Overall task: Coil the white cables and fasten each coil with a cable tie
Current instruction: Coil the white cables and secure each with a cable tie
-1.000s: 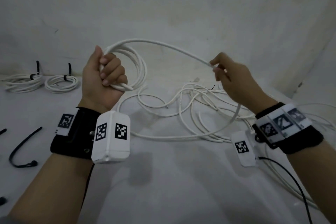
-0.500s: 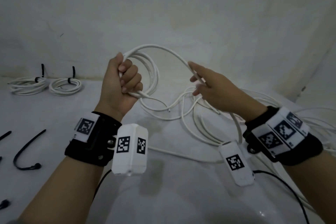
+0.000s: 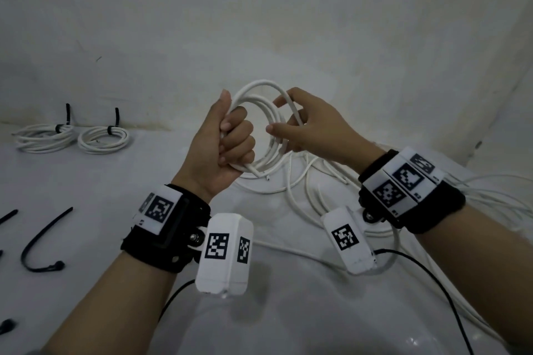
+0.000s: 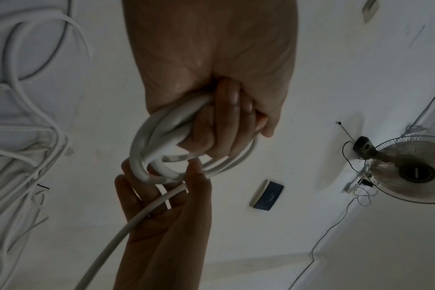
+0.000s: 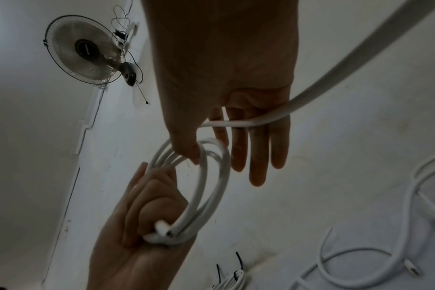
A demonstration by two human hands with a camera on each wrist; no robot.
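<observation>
Right hand (image 3: pixel 313 130) now beside upright coil (image 3: pixel 266 135), pinching cable; left hand (image 3: pixel 222 147) fisted around it.

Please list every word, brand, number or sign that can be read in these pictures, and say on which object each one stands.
No text can be read.
Black-and-white square code markers on the white wrist camera boxes and black wrist straps: patterns only, no letters.
Print on the dark hub of the wall fan: too small and blurred.
Light line on the dark rectangular wall box: perhaps a brand, unreadable.
White coiled cable: no print visible.
</observation>
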